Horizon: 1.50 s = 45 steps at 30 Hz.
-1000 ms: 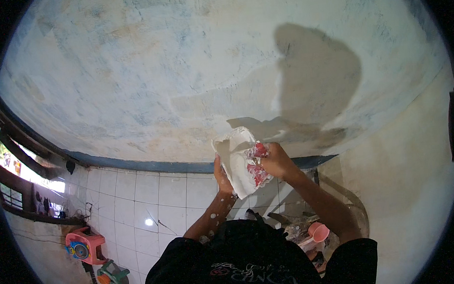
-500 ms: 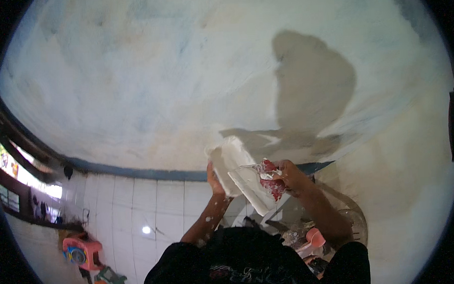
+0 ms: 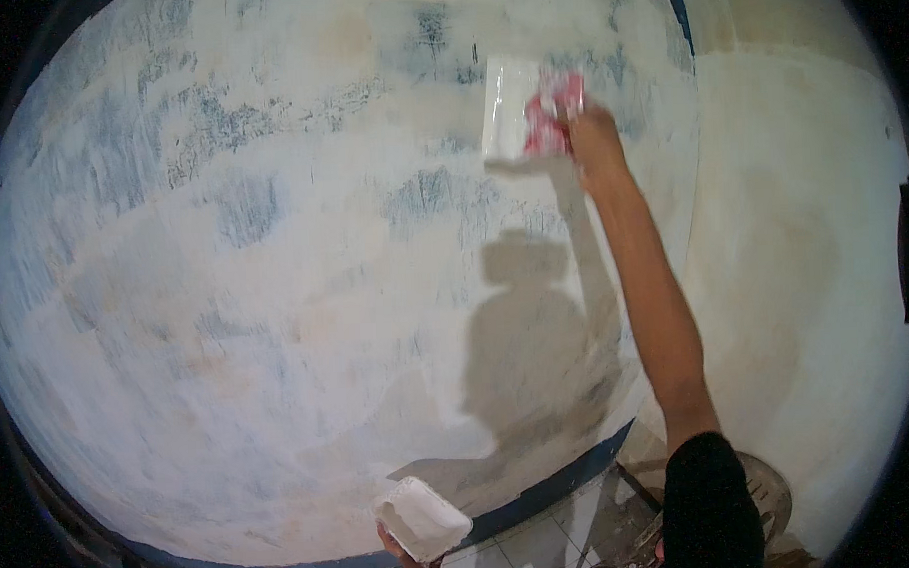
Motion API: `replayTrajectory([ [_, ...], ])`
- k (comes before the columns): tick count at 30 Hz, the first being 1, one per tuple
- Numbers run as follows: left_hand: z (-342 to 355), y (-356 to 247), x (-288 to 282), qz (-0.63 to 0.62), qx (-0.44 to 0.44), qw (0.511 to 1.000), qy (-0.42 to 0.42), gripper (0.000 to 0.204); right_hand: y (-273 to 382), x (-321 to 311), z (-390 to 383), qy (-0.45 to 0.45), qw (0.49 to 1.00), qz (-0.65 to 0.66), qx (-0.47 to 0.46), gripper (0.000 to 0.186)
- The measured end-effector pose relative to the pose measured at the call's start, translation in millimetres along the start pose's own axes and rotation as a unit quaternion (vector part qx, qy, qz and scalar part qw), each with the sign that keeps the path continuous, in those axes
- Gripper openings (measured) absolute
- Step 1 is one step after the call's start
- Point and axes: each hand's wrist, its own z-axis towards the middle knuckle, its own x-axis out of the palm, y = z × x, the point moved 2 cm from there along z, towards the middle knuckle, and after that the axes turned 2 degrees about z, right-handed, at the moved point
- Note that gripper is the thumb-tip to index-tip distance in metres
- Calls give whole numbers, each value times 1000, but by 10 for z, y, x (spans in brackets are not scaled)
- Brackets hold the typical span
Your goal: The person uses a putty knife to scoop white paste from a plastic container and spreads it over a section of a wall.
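High on the wall, my right hand grips a wide putty knife by its red, paste-smeared handle. The white-coated blade lies flat against the wall or very close to it. My arm is stretched far up. Low in view, my left hand supports a white rectangular tub from below and its left side; white paste coats the inside. The wall has a whitish coat with dark blue-grey patches showing through, several of them around the blade.
A blue band runs along the wall's foot above white floor tiles. A plain side wall meets the coated wall at the right. A plastic chair stands at the lower right, beside my sleeve.
My right hand has carried the putty knife from over the tub up to the wall. My view has tilted upward, and the tub now sits lower in it, still in my left hand.
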Motion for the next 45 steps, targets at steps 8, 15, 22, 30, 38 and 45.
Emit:
replayTrajectory([
  [8, 162, 383, 171, -15, -10, 1000, -3, 60, 653, 237, 783, -98, 770, -393, -493, 27],
  [15, 403, 412, -170, -19, -36, 999, 27, 60, -549, 372, 268, 21, 670, -466, -578, 19],
  [22, 350, 314, -200, -31, -23, 996, 75, 60, 232, 33, 109, 6, 705, -384, -596, 37],
  [30, 271, 222, -140, -38, -17, 995, 89, 61, 26, 161, 541, -87, 645, -546, -527, 41],
  [38, 155, 156, 7, -71, -42, 983, 161, 62, 249, 232, 487, -12, 671, -455, -585, 41],
  [45, 365, 186, -281, -45, -21, 990, 131, 63, -231, 236, 842, -84, 563, -421, -707, 35],
])
